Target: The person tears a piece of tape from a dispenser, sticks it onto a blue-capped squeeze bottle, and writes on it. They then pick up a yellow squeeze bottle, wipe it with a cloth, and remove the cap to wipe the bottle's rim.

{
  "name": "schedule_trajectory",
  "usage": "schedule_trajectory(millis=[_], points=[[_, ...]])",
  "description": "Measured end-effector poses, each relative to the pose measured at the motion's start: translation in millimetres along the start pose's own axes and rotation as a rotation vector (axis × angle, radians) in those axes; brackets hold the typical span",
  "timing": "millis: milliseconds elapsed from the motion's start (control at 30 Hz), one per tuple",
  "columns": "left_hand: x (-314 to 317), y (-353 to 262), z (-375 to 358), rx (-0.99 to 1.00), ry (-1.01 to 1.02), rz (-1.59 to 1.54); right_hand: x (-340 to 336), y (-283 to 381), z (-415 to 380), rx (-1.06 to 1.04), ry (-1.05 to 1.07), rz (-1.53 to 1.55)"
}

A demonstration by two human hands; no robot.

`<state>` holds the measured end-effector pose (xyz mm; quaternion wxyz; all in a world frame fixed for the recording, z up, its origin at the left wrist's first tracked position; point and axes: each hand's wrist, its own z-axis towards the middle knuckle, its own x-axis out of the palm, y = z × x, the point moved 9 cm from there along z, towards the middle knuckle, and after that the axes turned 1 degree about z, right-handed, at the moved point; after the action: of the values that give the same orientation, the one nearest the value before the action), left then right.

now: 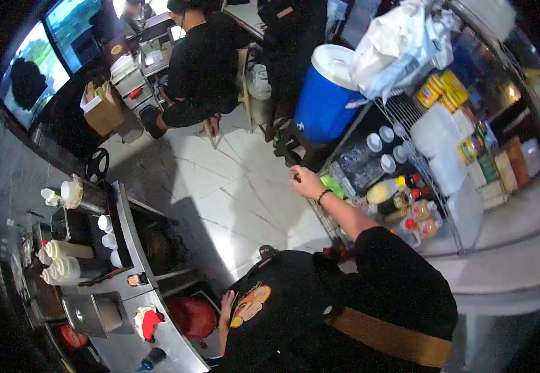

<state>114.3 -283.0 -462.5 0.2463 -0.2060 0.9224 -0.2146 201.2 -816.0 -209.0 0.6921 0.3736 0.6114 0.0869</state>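
My right hand (308,185), with a dark bead bracelet (324,193) at the wrist, reaches out past the front edge of a wire shelf rack (400,115). Its fingers are curled around a small dark thing that I cannot make out. Right behind the hand lies a bright green item (332,185) on the rack, beside several bottles with red or yellow caps (384,191). Down by the front of my black shirt (288,280) hangs my left hand (227,303), near a red tub (190,316) under the counter; most of its fingers are hidden.
A steel counter (158,317) on the left carries squeeze bottles (71,250), a lidded metal pan (89,314) and a red-and-white cloth (150,324). Ahead, a person (198,68) in black sits on a stool. A blue drink cooler (326,93) stands beyond my right hand.
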Motion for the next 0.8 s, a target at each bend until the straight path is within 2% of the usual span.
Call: schedule_trajectory(millis=[100, 133, 167, 267, 300, 367, 400, 433, 467, 567, 600, 700, 733, 800], points=[[-13.5, -2.2, 38.2, 0.139, -0.078, 0.125, -11.5, -7.5, 18.1, -0.033, 0.012, 0.041], [-25.9, -15.1, 39.6, 0.231, -0.176, 0.203, -6.4, -11.9, 20.2, -0.037, 0.028, 0.051], [-36.9, -6.2, 58.0, 0.190, -0.299, 0.123, 0.6, -15.9, 19.6, -0.035, 0.044, 0.065], [-45.8, -29.6, 66.2, -0.126, -0.261, -0.135, 41.2, -7.1, 14.5, -0.051, 0.214, 0.025], [-52.7, -66.3, 46.7, -0.237, -0.209, -0.232, 52.9, 2.9, 14.5, -0.117, 0.251, 0.039], [-62.2, -79.6, 67.0, -0.184, -0.272, -0.077, 79.1, 19.1, 14.1, -0.222, 0.347, 0.054], [-64.1, -99.7, 75.9, -0.159, -0.224, -0.099, 92.4, 26.0, 16.3, -0.264, 0.400, 0.058], [-66.8, -121.5, 84.5, -0.132, -0.174, -0.116, 100.8, 33.5, 19.9, -0.254, 0.442, 0.070], [-77.4, -139.9, 93.3, -0.190, -0.204, 0.082, 106.3, 40.3, 25.1, -0.242, 0.481, 0.078], [-111.5, -225.2, 132.3, -0.119, -0.187, 0.251, 106.5, 51.3, 52.1, -0.221, 0.543, 0.082], [-126.6, -243.7, 154.4, -0.082, -0.291, 0.310, 101.7, 51.2, 65.1, -0.201, 0.546, 0.131], [-153.4, -307.2, 216.9, -0.006, -0.155, 0.415, 95.5, 18.7, 105.4, -0.009, 0.573, 0.048], [-164.2, -335.2, 220.7, -0.010, -0.110, 0.454, 81.4, 11.9, 122.6, 0.011, 0.481, 0.048], [-167.9, -366.4, 262.5, 0.121, -0.026, 0.540, 42.4, -1.3, 159.1, 0.047, 0.252, 0.118]])
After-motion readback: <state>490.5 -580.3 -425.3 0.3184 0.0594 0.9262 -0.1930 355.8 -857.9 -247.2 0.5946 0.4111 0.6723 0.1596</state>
